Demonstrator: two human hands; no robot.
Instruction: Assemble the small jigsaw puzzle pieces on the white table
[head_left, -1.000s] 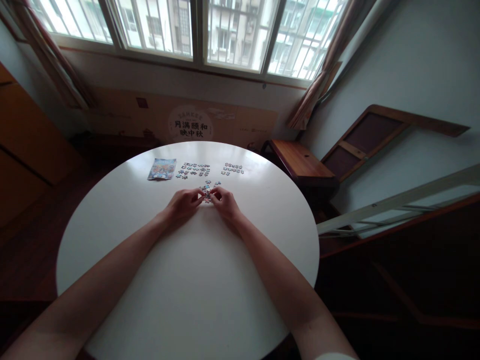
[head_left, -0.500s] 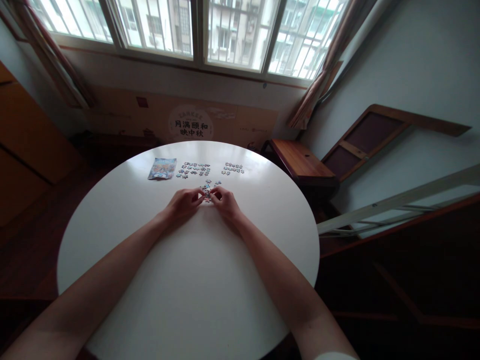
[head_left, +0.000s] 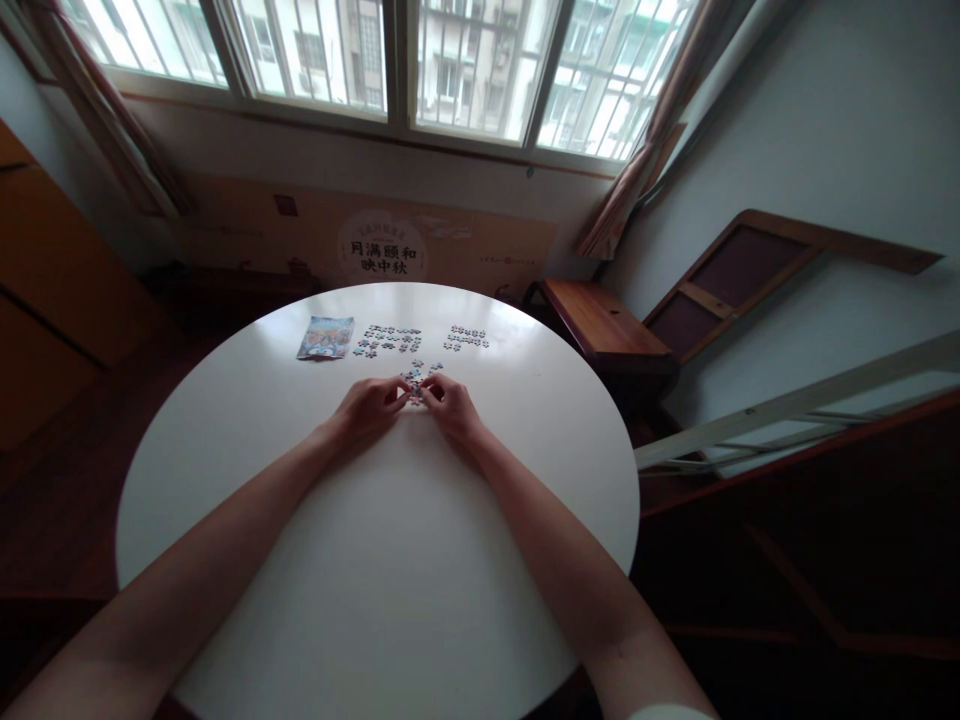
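Observation:
A small heap of jigsaw puzzle pieces [head_left: 416,400] lies on the white round table [head_left: 375,580], between my two hands. My left hand [head_left: 373,398] rests at the heap's left side, its thumb and fingers pinched together on a jigsaw piece at the edge. From the right, my right hand [head_left: 448,397] reaches in with its fingertips likewise closed on a piece. The pieces at the fingertips are tiny and partly covered by the fingers. Just beyond the hands, a few loose pieces [head_left: 436,367] lie apart from the heap.
Farther back, puzzle pieces lie in rows in a left group [head_left: 390,338] and a right group [head_left: 467,338]. A printed picture sheet or packet [head_left: 325,338] is left of them. Past the table's right rim stands a wooden stool or bench [head_left: 600,318].
Both hands keep almost the same place and pinch at the heap. The view has shifted very slightly; the pieces and the printed packet lie as before.

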